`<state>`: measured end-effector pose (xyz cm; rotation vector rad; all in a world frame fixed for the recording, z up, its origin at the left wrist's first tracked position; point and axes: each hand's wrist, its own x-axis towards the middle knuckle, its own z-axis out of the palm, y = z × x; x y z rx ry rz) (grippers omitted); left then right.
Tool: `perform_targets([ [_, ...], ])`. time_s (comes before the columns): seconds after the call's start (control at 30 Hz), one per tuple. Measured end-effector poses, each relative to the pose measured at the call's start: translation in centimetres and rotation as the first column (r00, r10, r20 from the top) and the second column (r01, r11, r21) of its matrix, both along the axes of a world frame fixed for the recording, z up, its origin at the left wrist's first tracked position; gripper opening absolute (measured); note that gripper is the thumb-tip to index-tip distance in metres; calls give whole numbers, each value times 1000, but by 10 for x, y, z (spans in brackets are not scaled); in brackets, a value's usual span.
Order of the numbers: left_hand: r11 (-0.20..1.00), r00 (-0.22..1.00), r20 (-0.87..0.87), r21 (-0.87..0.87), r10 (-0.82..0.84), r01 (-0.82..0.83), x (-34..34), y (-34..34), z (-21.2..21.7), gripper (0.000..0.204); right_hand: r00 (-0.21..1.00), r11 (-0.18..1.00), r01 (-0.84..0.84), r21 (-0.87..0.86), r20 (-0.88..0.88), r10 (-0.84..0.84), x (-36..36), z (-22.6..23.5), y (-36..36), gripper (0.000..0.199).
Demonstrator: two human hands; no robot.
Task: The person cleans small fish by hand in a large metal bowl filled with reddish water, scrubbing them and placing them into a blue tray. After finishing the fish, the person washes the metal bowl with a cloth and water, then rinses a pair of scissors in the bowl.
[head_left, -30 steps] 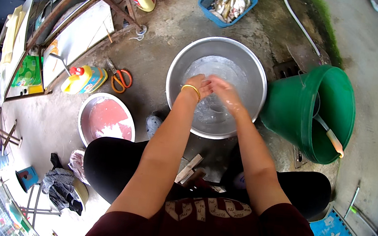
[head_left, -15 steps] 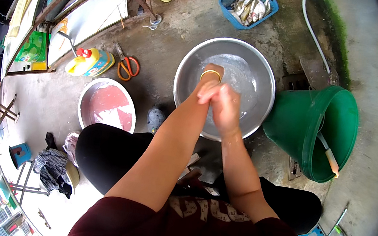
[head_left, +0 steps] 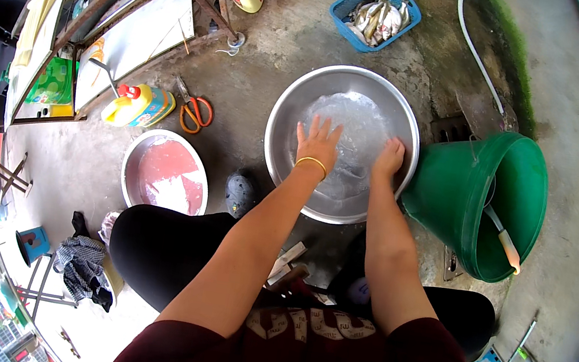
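A wide metal basin (head_left: 297, 104) with clear, rippled water in its bottom stands on the ground in front of me. My left hand (head_left: 319, 144), a yellow bangle on its wrist, is over the left part of the basin with its fingers spread and nothing in them. Near the basin's right inner wall is my right hand (head_left: 388, 158); its fingers are close together and slightly bent, with no object showing in them. Whether either hand touches the water I cannot tell. The two hands are apart.
A green bucket (head_left: 446, 196) with a handled dipper (head_left: 503, 237) inside leans at the right. Beyond the basin lies a blue basket (head_left: 342, 18) of fish (head_left: 378, 22). Leftward are orange-handled scissors (head_left: 195, 112), a yellow bottle (head_left: 141, 107) and a smaller basin (head_left: 129, 177) with reddish water.
My hands, which were together with the right one on the left wrist above the basin, have separated. The left hand's fingers are now spread; the right hand has moved to the basin's right side.
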<state>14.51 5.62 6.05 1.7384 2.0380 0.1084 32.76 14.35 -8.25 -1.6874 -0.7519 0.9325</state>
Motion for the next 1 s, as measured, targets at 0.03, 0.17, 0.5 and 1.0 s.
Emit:
perform_targets([
  [0.03,996,997,-81,-83,9,-15,-4,-9,-9,53,988,975,-154,-163,-42,149,-7,-4,-14,28],
  [0.17,920,983,-160,-391,-92,22,-21,-21,-27,51,558,871,-426,-244,-829,40,-70,51,-51,30],
  [0.5,929,909,-245,75,-336,363,-37,17,-6,54,411,367,-910,193,543,732,-107,140,-49,33],
  [1.0,474,496,-113,-175,861,-863,-245,-81,-72,59,-408,49,-672,-739,424,809,-52,79,-123,68],
])
